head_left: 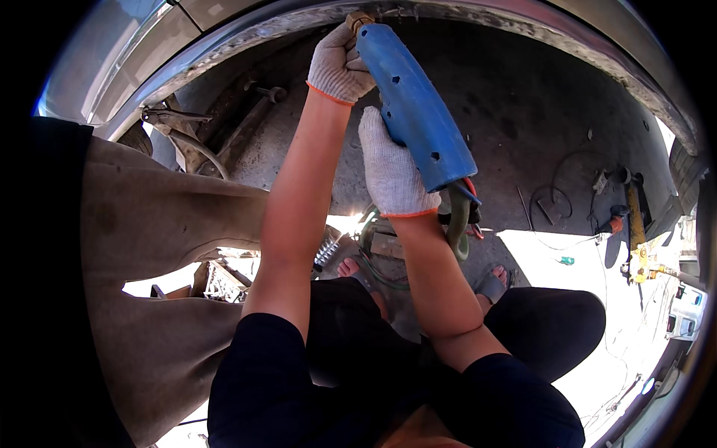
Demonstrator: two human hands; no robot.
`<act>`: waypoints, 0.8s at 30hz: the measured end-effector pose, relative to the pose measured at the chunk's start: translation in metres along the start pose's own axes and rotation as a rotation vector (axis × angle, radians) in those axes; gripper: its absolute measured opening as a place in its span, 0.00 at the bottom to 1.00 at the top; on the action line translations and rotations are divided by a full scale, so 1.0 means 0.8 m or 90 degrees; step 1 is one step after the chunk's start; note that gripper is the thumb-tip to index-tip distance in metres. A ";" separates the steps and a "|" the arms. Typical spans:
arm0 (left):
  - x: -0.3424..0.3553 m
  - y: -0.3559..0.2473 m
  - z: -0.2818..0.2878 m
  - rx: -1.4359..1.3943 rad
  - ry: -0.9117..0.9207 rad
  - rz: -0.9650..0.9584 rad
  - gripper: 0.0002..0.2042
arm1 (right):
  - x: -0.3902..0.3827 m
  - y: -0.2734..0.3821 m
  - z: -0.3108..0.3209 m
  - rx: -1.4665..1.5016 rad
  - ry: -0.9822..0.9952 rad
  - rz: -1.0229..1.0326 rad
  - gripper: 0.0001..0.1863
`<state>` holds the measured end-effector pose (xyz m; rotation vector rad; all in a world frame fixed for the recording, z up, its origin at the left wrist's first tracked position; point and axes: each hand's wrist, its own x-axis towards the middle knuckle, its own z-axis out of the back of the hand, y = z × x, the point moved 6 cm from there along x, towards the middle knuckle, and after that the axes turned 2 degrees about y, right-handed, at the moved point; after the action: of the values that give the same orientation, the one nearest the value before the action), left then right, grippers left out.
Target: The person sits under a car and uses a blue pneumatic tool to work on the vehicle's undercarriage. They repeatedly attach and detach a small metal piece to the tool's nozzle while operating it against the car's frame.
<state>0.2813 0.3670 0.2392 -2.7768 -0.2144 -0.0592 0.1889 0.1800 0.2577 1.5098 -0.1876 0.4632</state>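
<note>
A blue, tube-like hand tool [411, 104] with dark holes along its casing slants across the top middle. Its brass-coloured tip [358, 20] meets the lower edge of a car's body panel [276, 41]; whether they touch, I cannot tell. My left hand [341, 69], in a white knit glove with an orange cuff, is closed around the front end by the tip. Wrapped round the casing's left side near its rear is my right hand [396, 166], gloved the same way; its fingers are mostly hidden. A thick green cable [458, 220] and red and blue wires leave the rear end.
A person's brown trouser leg [172, 201] stands close on my left. A jack [183, 138] is under the car at left. At right are a yellow jack-like tool [637, 239], an orange-and-black power tool [616, 219] and loose cords. A coil spring [326, 252] lies near my foot.
</note>
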 end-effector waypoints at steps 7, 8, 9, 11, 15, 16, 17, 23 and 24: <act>0.001 0.001 0.000 -0.022 0.020 0.023 0.13 | 0.002 0.013 0.001 0.005 0.062 -0.057 0.10; 0.001 0.002 -0.001 -0.020 0.006 0.016 0.13 | 0.002 0.012 0.000 0.031 0.072 -0.078 0.10; 0.001 0.002 -0.002 -0.018 -0.008 0.009 0.13 | 0.001 0.011 0.000 0.057 0.083 -0.098 0.10; 0.000 0.001 -0.008 -0.009 0.037 0.014 0.14 | 0.002 0.018 0.002 0.051 0.073 -0.072 0.10; -0.003 0.003 -0.005 0.015 0.009 0.006 0.14 | 0.005 0.018 0.004 0.041 0.085 -0.090 0.09; -0.008 0.011 -0.007 0.020 0.003 0.009 0.14 | 0.005 0.013 0.005 0.049 0.090 -0.104 0.09; -0.017 0.020 -0.014 0.027 -0.002 0.011 0.14 | 0.005 0.008 0.006 0.059 0.096 -0.117 0.10; -0.046 0.037 0.086 0.016 -0.150 0.070 0.16 | -0.047 -0.020 0.039 0.107 0.222 -0.245 0.10; -0.061 0.040 0.107 0.027 -0.250 0.055 0.16 | -0.060 -0.029 0.053 0.129 0.263 -0.282 0.09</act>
<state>0.2390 0.3606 0.1445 -2.7262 -0.1902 0.5095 0.1619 0.1301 0.2203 1.5606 0.5216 0.4312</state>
